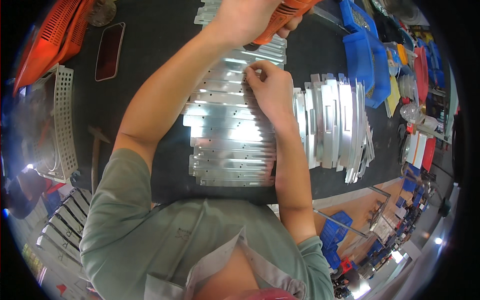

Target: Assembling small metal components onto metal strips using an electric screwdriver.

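Note:
My left hand point(246, 21) is wrapped round an orange power drill point(281, 19) at the top of the view. The drill's dark nose points down toward a row of shiny metal strips point(227, 120) with small holes, laid side by side on the dark table. Just below that nose, my right hand point(272, 87) rests over the strips, thumb and forefinger pinched near their surface. Whatever is between those fingertips is too small to make out. Right of my forearm lies a stack of similar bent metal strips point(330, 122), its right end fanned out.
Blue bins point(367, 65) with small parts line the table's far right. A phone point(110, 51), orange baskets point(55, 37) and a white perforated basket point(65, 120) are on the left. A hammer point(96, 150) lies near the left front edge of the black table point(165, 182).

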Demonstrator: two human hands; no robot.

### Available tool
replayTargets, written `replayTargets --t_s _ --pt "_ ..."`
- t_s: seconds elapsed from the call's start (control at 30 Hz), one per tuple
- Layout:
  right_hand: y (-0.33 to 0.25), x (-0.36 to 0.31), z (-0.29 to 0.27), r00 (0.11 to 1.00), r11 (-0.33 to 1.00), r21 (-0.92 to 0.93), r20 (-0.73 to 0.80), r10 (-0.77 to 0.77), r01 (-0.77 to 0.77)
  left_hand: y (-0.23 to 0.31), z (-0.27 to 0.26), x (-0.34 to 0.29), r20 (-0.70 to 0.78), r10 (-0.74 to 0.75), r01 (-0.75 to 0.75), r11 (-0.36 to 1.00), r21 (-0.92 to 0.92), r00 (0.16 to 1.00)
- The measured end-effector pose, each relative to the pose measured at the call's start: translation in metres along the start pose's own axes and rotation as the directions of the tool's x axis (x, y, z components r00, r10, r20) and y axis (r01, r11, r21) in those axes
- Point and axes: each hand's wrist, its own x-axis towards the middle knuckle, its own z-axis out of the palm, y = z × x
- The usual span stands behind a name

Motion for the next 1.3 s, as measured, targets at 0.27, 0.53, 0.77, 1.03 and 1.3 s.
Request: replayTargets --t_s 0.27,0.53,0.77,1.03,1.3 --pt "0.024 0.000 -0.027 0.910 0.066 0.940 0.306 0.280 -0.336 -0.022 0.004 -0.003 -0.028 0.004 -0.006 0.996 -0.086 1.000" --pt "0.031 -0.001 -0.026 0.908 0.206 0.901 0.322 0.268 -0.381 -0.044 -0.001 -0.004 0.025 0.034 -0.032 0.998 -0.056 0.999" --pt "0.014 0.000 -0.011 0.960 0.881 0.384 0.057 0.275 -0.275 -0.032 0.003 -0.010 -0.014 -0.023 0.023 0.999 -0.042 1.000" --pt "0.005 -0.001 -0.004 0.994 0.992 -0.068 -0.044 0.100 -0.103 -0.029 0.006 -0.011 0.074 -0.118 0.117 0.993 0.023 0.990" --pt "0.014 0.020 0.003 0.991 0.990 -0.106 -0.080 -0.105 0.096 -0.013 0.008 -0.011 -0.010 -0.070 0.069 0.996 -0.049 0.997"
